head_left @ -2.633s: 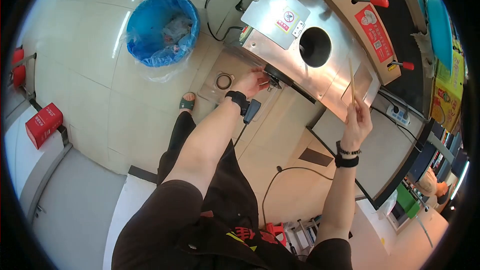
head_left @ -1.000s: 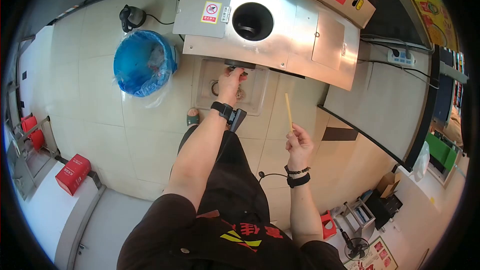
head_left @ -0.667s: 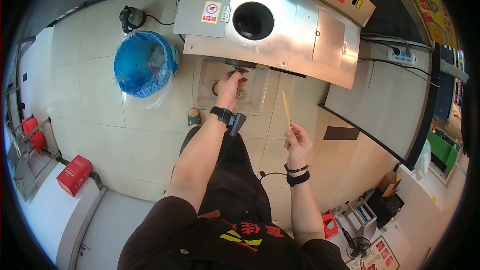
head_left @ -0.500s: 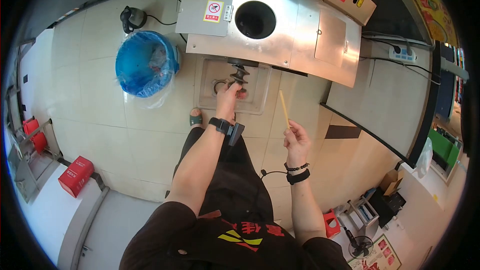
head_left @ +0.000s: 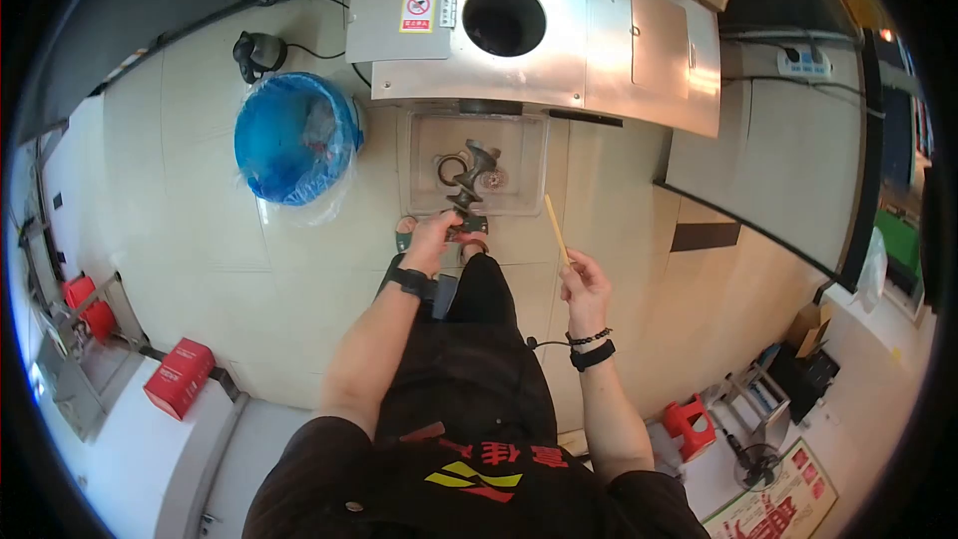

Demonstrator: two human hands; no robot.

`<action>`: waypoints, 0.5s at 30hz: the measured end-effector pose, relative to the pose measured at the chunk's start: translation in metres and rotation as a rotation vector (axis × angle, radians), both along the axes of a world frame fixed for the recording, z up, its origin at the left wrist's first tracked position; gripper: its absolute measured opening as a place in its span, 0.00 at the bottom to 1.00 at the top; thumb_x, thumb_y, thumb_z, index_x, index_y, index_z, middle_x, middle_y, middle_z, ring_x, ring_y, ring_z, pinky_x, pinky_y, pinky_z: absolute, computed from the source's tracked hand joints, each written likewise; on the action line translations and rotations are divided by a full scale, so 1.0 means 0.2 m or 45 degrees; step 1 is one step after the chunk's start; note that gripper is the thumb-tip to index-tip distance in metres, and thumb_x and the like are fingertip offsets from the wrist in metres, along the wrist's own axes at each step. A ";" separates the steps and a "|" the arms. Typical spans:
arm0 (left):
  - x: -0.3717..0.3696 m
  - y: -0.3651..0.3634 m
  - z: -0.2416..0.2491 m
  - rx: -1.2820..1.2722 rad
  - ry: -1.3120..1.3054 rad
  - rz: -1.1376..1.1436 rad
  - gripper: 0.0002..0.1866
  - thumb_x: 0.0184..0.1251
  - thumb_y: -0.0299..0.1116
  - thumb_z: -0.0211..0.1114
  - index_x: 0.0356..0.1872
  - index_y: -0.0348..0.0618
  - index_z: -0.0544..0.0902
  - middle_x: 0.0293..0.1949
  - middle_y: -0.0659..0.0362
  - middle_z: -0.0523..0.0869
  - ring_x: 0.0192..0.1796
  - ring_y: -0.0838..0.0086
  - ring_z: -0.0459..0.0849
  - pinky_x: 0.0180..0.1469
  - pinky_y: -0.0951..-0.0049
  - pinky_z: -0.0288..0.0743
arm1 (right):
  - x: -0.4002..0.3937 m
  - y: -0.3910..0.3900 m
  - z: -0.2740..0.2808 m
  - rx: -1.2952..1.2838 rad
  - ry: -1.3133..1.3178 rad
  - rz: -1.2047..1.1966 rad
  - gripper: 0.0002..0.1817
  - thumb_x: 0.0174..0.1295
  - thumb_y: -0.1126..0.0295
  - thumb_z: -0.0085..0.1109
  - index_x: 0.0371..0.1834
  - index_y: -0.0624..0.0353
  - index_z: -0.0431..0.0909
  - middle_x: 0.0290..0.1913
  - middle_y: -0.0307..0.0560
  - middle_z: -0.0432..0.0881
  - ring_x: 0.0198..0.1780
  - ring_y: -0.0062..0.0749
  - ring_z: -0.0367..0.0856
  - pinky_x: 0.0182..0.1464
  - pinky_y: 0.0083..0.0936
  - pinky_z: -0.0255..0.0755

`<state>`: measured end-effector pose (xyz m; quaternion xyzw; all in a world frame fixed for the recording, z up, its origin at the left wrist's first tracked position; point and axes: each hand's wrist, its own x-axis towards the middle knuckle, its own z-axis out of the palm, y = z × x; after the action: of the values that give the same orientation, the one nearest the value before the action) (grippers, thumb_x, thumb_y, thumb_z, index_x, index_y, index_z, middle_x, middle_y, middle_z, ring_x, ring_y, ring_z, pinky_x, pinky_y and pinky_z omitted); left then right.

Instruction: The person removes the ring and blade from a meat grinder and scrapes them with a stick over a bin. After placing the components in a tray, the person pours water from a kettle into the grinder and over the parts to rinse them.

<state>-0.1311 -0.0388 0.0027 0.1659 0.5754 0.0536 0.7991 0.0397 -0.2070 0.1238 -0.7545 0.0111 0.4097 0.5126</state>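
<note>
My left hand [head_left: 435, 240] is closed around the lower end of a dark metal grinder auger [head_left: 467, 183], which tilts up and away from me. Below the auger lies a clear plastic tub [head_left: 534, 202] on the floor, with a metal ring [head_left: 452, 170] and a round perforated plate [head_left: 493, 179] inside. My right hand [head_left: 587, 289] pinches a thin yellow stick [head_left: 556, 228] that points up and slightly left. Beyond the tub stands a stainless steel grinder [head_left: 599, 30] with a round black opening [head_left: 504, 19] on top and a dark outlet on its near side.
Left of the tub stands a blue bin [head_left: 289, 140] with a plastic liner, and a black kettle [head_left: 259, 55] with a cord is behind it. A grey cabinet [head_left: 778, 160] is at the right. A red box [head_left: 180, 377], red stool [head_left: 689, 427] and small fan [head_left: 758, 464] sit nearer.
The auger has come out of the grinder's outlet and moved toward me in my left hand. My right hand keeps the yellow stick, slightly lower and left. The view has shifted a little.
</note>
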 end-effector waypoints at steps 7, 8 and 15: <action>-0.16 0.39 -0.01 0.054 0.220 -0.798 0.12 0.53 0.35 0.66 0.28 0.33 0.83 0.24 0.54 0.84 0.23 0.68 0.85 0.27 0.77 0.79 | -0.16 -0.53 -0.13 -0.137 0.022 -0.303 0.14 0.58 0.81 0.57 0.47 0.62 0.80 0.26 0.32 0.72 0.21 0.13 0.67 0.21 0.13 0.63; -0.21 0.43 -0.17 0.122 0.303 -0.903 0.12 0.53 0.34 0.65 0.27 0.32 0.83 0.23 0.54 0.84 0.21 0.69 0.84 0.24 0.77 0.78 | -0.19 -0.60 -0.14 -0.149 0.045 -0.380 0.13 0.57 0.81 0.57 0.46 0.62 0.80 0.25 0.33 0.73 0.20 0.13 0.67 0.20 0.13 0.63; 0.09 0.64 -0.32 0.678 0.609 -1.979 0.16 0.47 0.42 0.62 0.23 0.36 0.83 0.27 0.51 0.86 0.28 0.66 0.87 0.34 0.69 0.79 | -0.21 -0.88 -0.29 -0.282 0.110 -0.601 0.14 0.56 0.82 0.57 0.46 0.62 0.80 0.25 0.34 0.74 0.19 0.13 0.67 0.19 0.13 0.62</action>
<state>-0.1137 0.0891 -0.0603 0.7025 0.4195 -0.4127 0.4002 -0.0016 -0.3827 0.0662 -0.7643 0.2535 0.3069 0.5073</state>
